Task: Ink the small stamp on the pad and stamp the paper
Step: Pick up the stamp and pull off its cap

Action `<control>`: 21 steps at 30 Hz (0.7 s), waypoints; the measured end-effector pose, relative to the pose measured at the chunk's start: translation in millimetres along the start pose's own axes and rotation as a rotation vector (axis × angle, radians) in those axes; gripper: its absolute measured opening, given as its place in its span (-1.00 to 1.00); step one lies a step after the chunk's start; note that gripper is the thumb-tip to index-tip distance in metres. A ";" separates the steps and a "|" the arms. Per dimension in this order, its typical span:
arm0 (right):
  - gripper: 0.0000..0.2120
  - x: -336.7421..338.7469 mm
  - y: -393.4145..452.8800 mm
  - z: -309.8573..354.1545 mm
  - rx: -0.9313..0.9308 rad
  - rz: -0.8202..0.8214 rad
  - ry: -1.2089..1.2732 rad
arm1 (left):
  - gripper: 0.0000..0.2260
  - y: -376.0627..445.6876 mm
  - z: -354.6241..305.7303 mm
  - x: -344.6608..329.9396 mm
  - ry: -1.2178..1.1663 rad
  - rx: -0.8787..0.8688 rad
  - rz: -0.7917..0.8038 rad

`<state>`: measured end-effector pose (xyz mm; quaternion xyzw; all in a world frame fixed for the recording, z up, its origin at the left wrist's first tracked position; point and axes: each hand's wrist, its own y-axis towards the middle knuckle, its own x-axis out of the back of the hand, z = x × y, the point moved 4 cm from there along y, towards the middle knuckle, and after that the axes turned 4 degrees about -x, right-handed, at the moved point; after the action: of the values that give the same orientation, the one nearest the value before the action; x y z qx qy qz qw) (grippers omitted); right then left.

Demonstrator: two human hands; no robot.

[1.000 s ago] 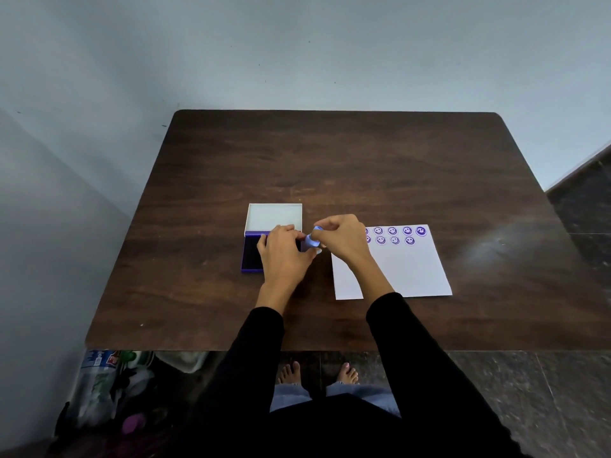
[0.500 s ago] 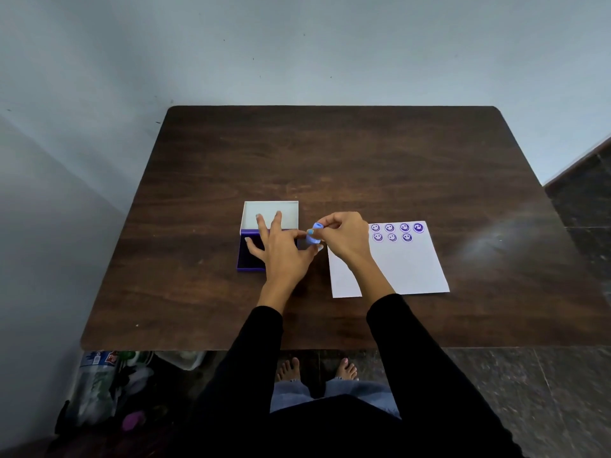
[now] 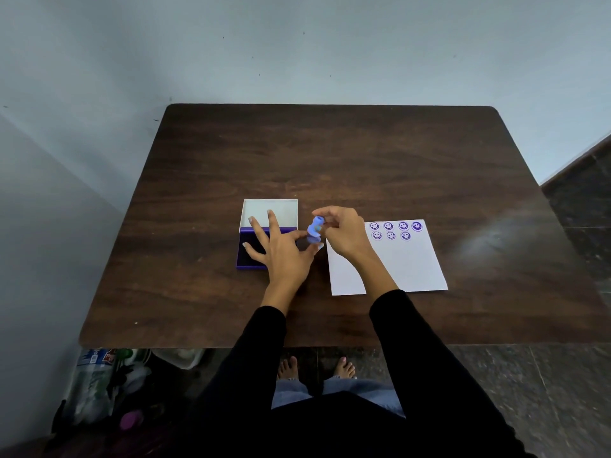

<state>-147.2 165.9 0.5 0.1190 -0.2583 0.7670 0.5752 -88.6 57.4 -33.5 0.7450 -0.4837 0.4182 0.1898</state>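
A small light-blue stamp (image 3: 314, 229) hangs between the ink pad and the paper, pinched at its top by my right hand (image 3: 344, 234). Its inked face points down, just above the table. My left hand (image 3: 281, 251) lies flat with fingers spread over the purple ink pad (image 3: 243, 256), hiding most of it. The pad's white lid (image 3: 270, 211) stands open behind it. The white paper (image 3: 403, 262) lies to the right and bears several purple smiley prints (image 3: 390, 230) in two rows along its far edge.
The dark wooden table (image 3: 330, 160) stands against a pale wall. Bags and bottles (image 3: 105, 385) sit on the floor under its near-left corner. My bare feet (image 3: 315, 366) show below the near edge. A dark tiled floor lies to the right.
My left hand let go of the stamp and spread flat over the ink pad. My right hand now holds the stamp alone, lifted slightly and turned upright.
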 end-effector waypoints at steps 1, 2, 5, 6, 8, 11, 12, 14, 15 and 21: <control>-0.73 1.6 1.3 0.0 0.000 -0.025 0.028 | -0.74 -1.9 -0.7 -1.9 0.007 -0.011 -0.007; -0.73 3.4 2.6 0.0 -0.004 -0.056 0.058 | -0.74 -4.2 -1.3 -4.2 0.013 -0.027 -0.015; -0.72 6.5 5.0 -1.4 -0.027 -0.128 0.167 | -0.72 -11.3 -0.6 -11.7 0.048 -0.059 -0.030; -0.72 6.6 5.3 -2.4 -0.037 -0.135 0.205 | -0.71 -13.0 0.1 -14.0 0.058 -0.064 -0.034; -0.70 5.6 6.0 -5.4 -0.069 -0.135 0.287 | -0.70 -14.9 1.8 -17.7 0.066 -0.068 -0.033; -0.68 3.2 8.1 -9.5 -0.149 -0.119 0.452 | -0.62 -15.3 4.2 -22.1 0.075 -0.072 0.002; -0.69 2.4 9.2 -10.1 -0.179 -0.108 0.519 | -0.58 -14.9 5.1 -22.5 0.077 -0.073 0.012; -0.72 0.0 10.2 -10.1 -0.252 -0.075 0.691 | -0.47 -13.3 7.0 -21.2 0.067 -0.084 0.005; -0.75 -1.4 10.2 -9.8 -0.289 -0.050 0.791 | -0.42 -12.7 8.3 -19.3 0.056 -0.096 -0.015; -0.86 -15.9 9.2 -4.5 -0.457 0.128 1.355 | -0.22 -9.0 33.3 8.4 -0.016 -0.083 -0.304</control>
<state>-150.4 153.3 -13.3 -0.5222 -0.0052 0.6312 0.5734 -64.5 33.9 -44.9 0.8044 -0.3840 0.3582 0.2777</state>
